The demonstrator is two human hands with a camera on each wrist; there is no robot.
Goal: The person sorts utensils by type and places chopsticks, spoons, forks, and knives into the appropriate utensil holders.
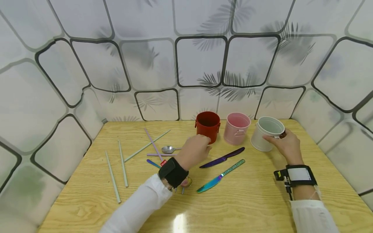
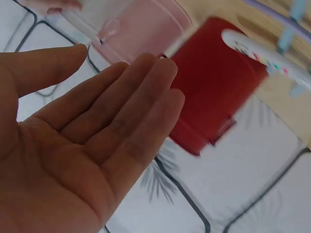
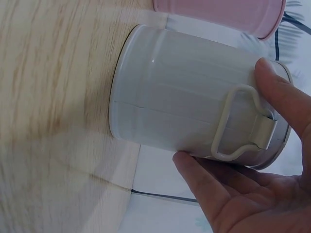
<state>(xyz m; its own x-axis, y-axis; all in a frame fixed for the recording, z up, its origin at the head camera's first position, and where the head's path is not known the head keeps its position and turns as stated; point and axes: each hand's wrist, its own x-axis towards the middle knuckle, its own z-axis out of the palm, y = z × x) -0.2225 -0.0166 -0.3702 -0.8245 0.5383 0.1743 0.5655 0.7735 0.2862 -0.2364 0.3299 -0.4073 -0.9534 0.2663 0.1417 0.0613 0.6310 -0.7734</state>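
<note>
Can make out a red tag (image 1: 163,162) at the near end of a lilac stick (image 1: 157,152), left of the pink bucket (image 1: 233,135) – cannot read any lettering on it, nor the tiny coloured marks on a white handle (image 2: 267,58) in the left wrist view. See bare inner wall in the pink bucket, in the red bucket (image 1: 208,130) just left of it and in the white bucket (image 1: 260,140) just right of it. Find the left hand (image 1: 193,150) left of the pink bucket and nearer, released, with fingers nearly straight and thumb spread – cannot tell whether touching the red bucket. Find the right hand (image 1: 287,145) right of the pink bucket, grasping the white bucket between thumb and fingers around its handle. Spot a purple knife (image 1: 222,158) in front of the pink bucket
</note>
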